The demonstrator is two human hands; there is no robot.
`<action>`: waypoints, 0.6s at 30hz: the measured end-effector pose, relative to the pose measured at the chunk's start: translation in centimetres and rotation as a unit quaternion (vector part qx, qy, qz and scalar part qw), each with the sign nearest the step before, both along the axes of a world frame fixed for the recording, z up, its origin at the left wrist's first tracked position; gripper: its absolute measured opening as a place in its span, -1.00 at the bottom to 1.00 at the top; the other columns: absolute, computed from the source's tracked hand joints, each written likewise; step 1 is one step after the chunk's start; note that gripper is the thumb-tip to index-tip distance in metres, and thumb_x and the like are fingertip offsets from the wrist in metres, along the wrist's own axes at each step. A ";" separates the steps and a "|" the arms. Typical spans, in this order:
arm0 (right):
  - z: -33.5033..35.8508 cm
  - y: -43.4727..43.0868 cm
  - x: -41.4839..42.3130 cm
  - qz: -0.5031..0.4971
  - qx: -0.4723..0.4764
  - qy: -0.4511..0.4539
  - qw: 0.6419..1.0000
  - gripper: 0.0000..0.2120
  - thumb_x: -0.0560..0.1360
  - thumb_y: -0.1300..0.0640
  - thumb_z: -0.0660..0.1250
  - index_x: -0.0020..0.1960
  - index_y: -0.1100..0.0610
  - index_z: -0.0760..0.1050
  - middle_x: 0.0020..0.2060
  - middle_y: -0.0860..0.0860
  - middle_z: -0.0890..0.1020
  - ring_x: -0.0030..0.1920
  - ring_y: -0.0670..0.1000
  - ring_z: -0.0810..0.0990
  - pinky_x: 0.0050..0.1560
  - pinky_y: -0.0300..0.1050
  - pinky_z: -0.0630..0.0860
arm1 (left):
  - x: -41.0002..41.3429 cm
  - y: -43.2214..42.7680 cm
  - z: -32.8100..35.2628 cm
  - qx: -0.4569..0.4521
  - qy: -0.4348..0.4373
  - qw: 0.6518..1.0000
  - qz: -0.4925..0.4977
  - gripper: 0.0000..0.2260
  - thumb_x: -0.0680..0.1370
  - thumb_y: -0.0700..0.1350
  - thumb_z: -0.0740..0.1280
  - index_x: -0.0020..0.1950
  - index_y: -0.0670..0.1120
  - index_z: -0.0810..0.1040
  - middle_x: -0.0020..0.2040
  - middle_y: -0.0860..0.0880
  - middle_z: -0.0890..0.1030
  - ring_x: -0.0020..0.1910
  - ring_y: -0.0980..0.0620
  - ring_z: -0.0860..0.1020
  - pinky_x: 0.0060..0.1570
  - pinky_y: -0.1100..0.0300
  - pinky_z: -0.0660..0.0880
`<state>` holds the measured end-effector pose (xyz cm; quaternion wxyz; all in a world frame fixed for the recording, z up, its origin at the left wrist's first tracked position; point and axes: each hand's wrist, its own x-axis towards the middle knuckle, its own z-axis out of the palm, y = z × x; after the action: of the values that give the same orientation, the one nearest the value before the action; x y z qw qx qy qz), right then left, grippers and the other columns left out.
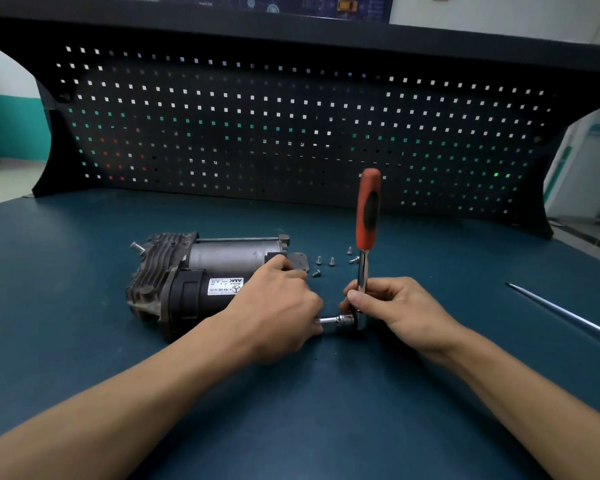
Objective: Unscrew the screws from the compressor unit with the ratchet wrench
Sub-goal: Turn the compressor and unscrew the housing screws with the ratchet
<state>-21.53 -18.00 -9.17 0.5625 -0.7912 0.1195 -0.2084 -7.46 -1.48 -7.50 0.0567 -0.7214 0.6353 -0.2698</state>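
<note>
The compressor unit (pixel 194 275) lies on its side on the blue bench, finned grey head to the left, black cylinder with a white label in front. My left hand (pixel 278 306) grips its right end and hides that end. My right hand (pixel 388 306) pinches the chrome shank of the ratchet wrench (pixel 368 216), whose red and black handle stands upright. Its socket extension (pixel 336 321) runs level leftward into the hidden end under my left hand. Several loose screws (pixel 326 263) lie on the bench behind my hands.
A long thin metal rod (pixel 561 311) lies on the bench at the right. A black pegboard (pixel 291 133) stands across the back of the bench. One bolt (pixel 137 247) sticks out of the compressor's finned head at the left.
</note>
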 end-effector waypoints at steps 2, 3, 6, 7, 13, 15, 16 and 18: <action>0.1 0.4 0.2 -0.020 0.006 0.014 1.000 -0.89 0.53 0.07 0.42 -0.08 0.09 0.68 -0.19 0.04 0.74 -0.17 -0.13 0.66 -0.12 -0.31 0.53 | 0.0 0.1 0.0 -0.002 0.001 1.000 -0.005 -0.70 0.59 0.20 0.17 -0.10 0.04 0.54 -0.12 0.05 0.66 0.02 0.00 0.51 0.21 0.04 0.27; 0.2 0.5 0.2 -0.029 0.018 0.024 0.999 -0.87 0.55 0.07 0.39 -0.06 0.10 0.67 -0.20 0.04 0.74 -0.20 -0.08 0.65 -0.19 -0.25 0.54 | 0.0 0.2 0.1 -0.004 0.002 1.000 -0.009 -0.70 0.59 0.22 0.17 -0.09 0.04 0.54 -0.12 0.05 0.65 0.03 0.00 0.50 0.23 0.04 0.27; 0.7 0.7 0.0 -0.031 0.064 0.066 0.995 -0.75 0.61 -0.01 0.30 -0.02 0.16 0.61 -0.23 0.12 0.71 -0.27 0.08 0.63 -0.44 -0.21 0.47 | -0.2 0.5 0.1 -0.012 0.018 0.999 -0.025 -0.70 0.58 0.24 0.19 -0.09 0.05 0.53 -0.12 0.07 0.65 0.06 0.02 0.47 0.29 0.05 0.22; 0.7 0.7 0.0 -0.028 0.078 0.078 0.993 -0.72 0.63 -0.03 0.26 -0.02 0.18 0.58 -0.23 0.16 0.71 -0.30 0.09 0.64 -0.49 -0.22 0.44 | -0.2 0.6 0.0 -0.014 0.025 0.999 -0.029 -0.71 0.58 0.24 0.19 -0.09 0.06 0.52 -0.11 0.08 0.64 0.07 0.03 0.46 0.32 0.06 0.19; 0.3 0.5 -0.3 0.003 0.110 0.107 0.988 -0.64 0.49 -0.08 0.38 0.00 0.24 0.51 -0.28 0.14 0.60 -0.37 0.05 0.67 -0.52 -0.27 0.36 | -0.2 0.6 -0.1 -0.013 0.030 0.999 -0.024 -0.74 0.58 0.23 0.19 -0.03 0.06 0.45 -0.05 0.09 0.62 0.12 0.01 0.45 0.39 0.04 0.13; 0.7 0.2 -0.5 0.023 0.119 0.114 0.986 -0.57 0.39 -0.10 0.44 0.02 0.23 0.50 -0.26 0.12 0.62 -0.32 0.06 0.69 -0.49 -0.28 0.38 | -0.3 0.5 0.0 -0.006 0.030 0.999 -0.020 -0.73 0.59 0.23 0.19 0.00 0.05 0.45 -0.03 0.09 0.62 0.12 0.01 0.46 0.39 0.03 0.12; 0.9 0.0 -0.6 0.038 0.128 0.116 0.984 -0.57 0.37 -0.08 0.47 0.03 0.22 0.50 -0.23 0.12 0.64 -0.30 0.07 0.69 -0.48 -0.28 0.39 | -0.3 0.5 0.0 -0.004 0.030 0.999 -0.019 -0.73 0.58 0.24 0.19 0.00 0.05 0.45 -0.03 0.09 0.62 0.12 0.01 0.46 0.38 0.03 0.12; 1.0 -0.2 -0.8 0.063 0.146 0.117 0.980 -0.59 0.36 0.01 0.54 0.06 0.20 0.50 -0.14 0.12 0.68 -0.25 0.09 0.71 -0.46 -0.28 0.42 | -0.4 0.6 0.0 -0.005 0.031 0.999 -0.017 -0.74 0.58 0.24 0.21 -0.03 0.06 0.42 -0.04 0.09 0.62 0.09 0.01 0.48 0.36 0.04 0.14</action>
<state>-22.38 -18.22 -8.16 0.6660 -0.7256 0.1631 -0.0588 -7.83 -0.86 -7.49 0.0293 -0.7187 0.6476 -0.2513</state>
